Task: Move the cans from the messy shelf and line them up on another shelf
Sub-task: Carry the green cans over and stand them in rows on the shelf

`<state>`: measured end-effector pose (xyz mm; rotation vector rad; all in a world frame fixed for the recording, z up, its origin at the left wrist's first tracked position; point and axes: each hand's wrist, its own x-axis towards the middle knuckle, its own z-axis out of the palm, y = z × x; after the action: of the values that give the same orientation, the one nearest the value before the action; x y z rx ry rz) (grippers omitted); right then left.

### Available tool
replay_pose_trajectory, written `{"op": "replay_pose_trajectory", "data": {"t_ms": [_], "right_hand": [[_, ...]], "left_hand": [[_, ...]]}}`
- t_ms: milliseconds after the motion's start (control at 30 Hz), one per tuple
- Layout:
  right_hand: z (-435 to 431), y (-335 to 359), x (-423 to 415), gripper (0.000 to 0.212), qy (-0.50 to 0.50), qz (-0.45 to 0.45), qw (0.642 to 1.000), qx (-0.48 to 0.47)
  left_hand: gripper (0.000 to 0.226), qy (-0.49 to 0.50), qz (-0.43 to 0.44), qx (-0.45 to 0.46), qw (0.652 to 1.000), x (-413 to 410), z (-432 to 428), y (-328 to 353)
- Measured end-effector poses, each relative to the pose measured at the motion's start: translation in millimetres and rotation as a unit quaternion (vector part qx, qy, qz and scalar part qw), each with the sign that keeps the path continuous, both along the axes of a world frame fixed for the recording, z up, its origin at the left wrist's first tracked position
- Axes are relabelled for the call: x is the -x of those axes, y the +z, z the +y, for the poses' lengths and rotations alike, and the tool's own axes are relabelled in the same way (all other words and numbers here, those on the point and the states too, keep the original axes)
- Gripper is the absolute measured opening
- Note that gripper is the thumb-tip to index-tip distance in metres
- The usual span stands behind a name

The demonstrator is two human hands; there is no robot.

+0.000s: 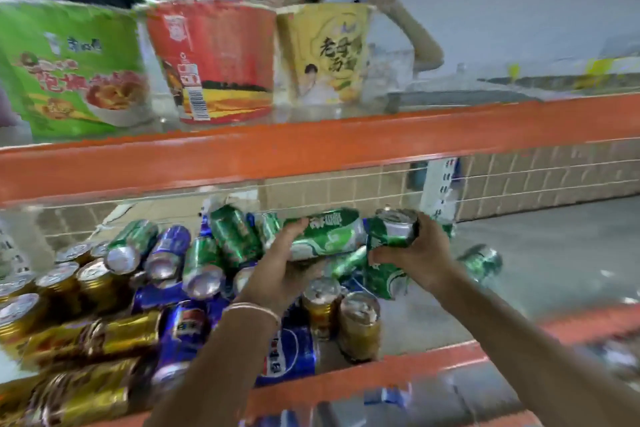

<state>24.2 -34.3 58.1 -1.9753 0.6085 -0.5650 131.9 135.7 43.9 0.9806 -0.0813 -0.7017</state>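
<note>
Green cans fill both hands. The left hand [277,276] curls under a sideways can [325,236], and the right hand [420,255] grips a second can [394,230] round its side. Both are just above the pile [166,274] on the messy shelf [433,326]. Lots of green, blue and gold cans lie jumbled there. No neat row shows anywhere, so I think most of the job is left.

Glossy metal cans [194,263] lie behind a smooth, orange painted shelf beam [311,149].
</note>
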Motion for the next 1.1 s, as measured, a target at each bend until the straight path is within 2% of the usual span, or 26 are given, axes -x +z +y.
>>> {"op": "replay_pose_trajectory", "data": {"t_ms": [67, 167, 200, 267, 367, 467, 567, 667, 767, 867, 967, 1033, 1100], "right_hand": [[-40, -8, 32, 0.067, -0.051, -0.012, 0.998, -0.025], [-104, -19, 86, 0.083, -0.112, -0.038, 0.993, -0.024], [-117, -16, 110, 0.08, -0.13, -0.046, 0.99, -0.017], [-140, -14, 152, 0.065, -0.165, -0.049, 0.985, -0.006], [-178, -20, 209, 0.056, -0.218, -0.028, 0.975, 0.04], [-217, -25, 254, 0.058, -0.26, -0.013, 0.963, 0.063], [-252, -34, 286, 0.073, -0.31, 0.003, 0.95, 0.048], [-286, -43, 313, 0.074, -0.337, 0.009, 0.942, 0.012], [-325, -48, 338, 0.065, -0.349, 0.009, 0.937, -0.005], [-373, -51, 349, 0.053, -0.35, 0.035, 0.936, -0.018], [-427, -48, 345, 0.065, -0.35, 0.052, 0.935, -0.002], [-470, -37, 340, 0.059, -0.329, 0.061, 0.942, 0.005], [-508, -24, 340, 0.063, -0.311, 0.076, 0.947, 0.032]], "left_hand": [[0.037, -0.034, 0.03, 0.026, 0.999, 32, -45, -9], [0.056, -0.101, 0.062, 0.019, 0.993, 81, -105, -17], [0.056, -0.136, 0.066, 0.014, 0.988, 100, -123, -19], [0.043, -0.197, 0.056, -0.004, 0.979, 132, -154, -24], [0.027, -0.299, 0.043, -0.032, 0.953, 172, -196, -31], [0.029, -0.398, -0.015, -0.063, 0.915, 205, -235, -30], [0.06, -0.427, -0.065, -0.104, 0.896, 225, -276, -25], [0.055, -0.456, -0.119, -0.126, 0.873, 242, -318, -23], [0.06, -0.485, -0.173, -0.125, 0.848, 252, -366, -28], [0.047, -0.554, -0.273, -0.14, 0.774, 271, -421, -28], [0.041, -0.587, -0.343, -0.139, 0.72, 291, -486, -32], [0.048, -0.59, -0.35, -0.135, 0.715, 295, -534, -35], [0.051, -0.564, -0.362, -0.139, 0.729, 290, -577, -38]]}}
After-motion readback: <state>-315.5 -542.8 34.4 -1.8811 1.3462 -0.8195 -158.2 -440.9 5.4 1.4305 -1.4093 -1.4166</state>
